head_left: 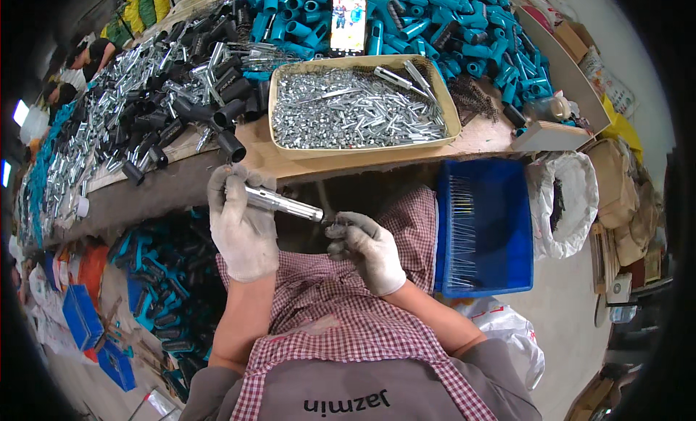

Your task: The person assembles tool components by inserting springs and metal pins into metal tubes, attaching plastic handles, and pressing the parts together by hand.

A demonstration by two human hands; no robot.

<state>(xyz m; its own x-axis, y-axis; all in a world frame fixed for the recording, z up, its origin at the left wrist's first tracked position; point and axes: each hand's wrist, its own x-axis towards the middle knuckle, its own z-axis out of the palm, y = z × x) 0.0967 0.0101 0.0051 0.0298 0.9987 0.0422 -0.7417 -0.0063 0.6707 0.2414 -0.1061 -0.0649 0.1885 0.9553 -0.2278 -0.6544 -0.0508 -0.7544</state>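
Note:
My left hand (243, 229), in a whitish work glove, grips a shiny silver metal tube (286, 204) that points to the right and slightly down. Opposite the tube's free end, my gloved right hand (371, 253) has its darkened fingertips pinched together. Whatever lies between those fingertips is too small to make out. Just beyond both hands, at the table's edge, a cream tray (362, 152) is full of small silver metal pins and pieces. Two longer slotted metal pieces (400, 81) lie on top at its far right.
Black sleeves (230, 146) and silver rods heap up at the left; teal plastic housings (420, 30) pile at the back. A phone (348, 26) stands behind the tray. Right of my lap are a blue bin (500, 225) with thin wire pieces and a white sack (542, 214).

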